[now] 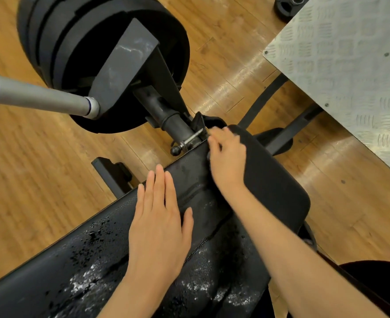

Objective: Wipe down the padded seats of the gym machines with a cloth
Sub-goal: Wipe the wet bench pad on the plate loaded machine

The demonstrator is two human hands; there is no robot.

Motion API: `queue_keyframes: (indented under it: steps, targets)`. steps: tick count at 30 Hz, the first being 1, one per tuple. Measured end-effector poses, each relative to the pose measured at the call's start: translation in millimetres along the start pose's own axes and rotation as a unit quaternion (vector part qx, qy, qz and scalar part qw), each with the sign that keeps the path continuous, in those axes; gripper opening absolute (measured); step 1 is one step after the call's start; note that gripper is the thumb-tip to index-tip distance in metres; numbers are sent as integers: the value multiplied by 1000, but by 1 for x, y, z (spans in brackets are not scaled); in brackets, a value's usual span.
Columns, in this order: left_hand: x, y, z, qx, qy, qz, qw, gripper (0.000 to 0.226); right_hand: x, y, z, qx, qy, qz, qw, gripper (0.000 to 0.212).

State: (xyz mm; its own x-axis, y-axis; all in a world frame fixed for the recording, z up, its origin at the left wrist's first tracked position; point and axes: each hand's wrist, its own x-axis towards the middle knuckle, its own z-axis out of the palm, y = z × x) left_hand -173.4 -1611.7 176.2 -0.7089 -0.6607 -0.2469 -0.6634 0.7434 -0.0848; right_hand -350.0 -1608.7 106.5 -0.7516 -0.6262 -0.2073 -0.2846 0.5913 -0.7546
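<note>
Evidently the person is leaning over the padded seat (pixel 111 249), a long black pad whose near end is cracked and flaked white, and each hand has its own job. The left hand (pixel 159 216) lies flat on the pad, fingers straight and close together, thumb out to the side; I take it to be bracing the body or steadying the pad rather than wiping. The right hand (pixel 227 160) reaches to the far end of the pad, fingers curled down around something dark at the edge, just beside the metal adjustment pin (pixel 189 141). That dark bunch looks like the cloth (pixel 214 123), though it is black against black upholstery and I cannot say for sure where cloth stops and pad begins. A smaller pad (pixel 274 177) sits to the right, touching the forearm. Beyond stand stacked weight plates (pixel 79 42), a grey bar (pixel 40 96) and a checker-plate footplate (pixel 350 76) on the wooden floor (pixel 28 168).
</note>
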Motion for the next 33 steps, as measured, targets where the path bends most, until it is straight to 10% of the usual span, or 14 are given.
queue_keyframes:
  steps: [5, 9, 33]
  targets:
    - [-6, -3, 0, -9, 3, 2, 1000, 73, -32, -4, -3, 58, -109, -183, 975, 21]
    - [-6, -2, 2, -9, 4, -8, 1000, 73, 4, -4, 6, 25, -87, -76, 993, 20]
    - [-5, 2, 0, -4, 10, -8, 1000, 72, -22, -22, 15, 34, -90, -141, 985, 25]
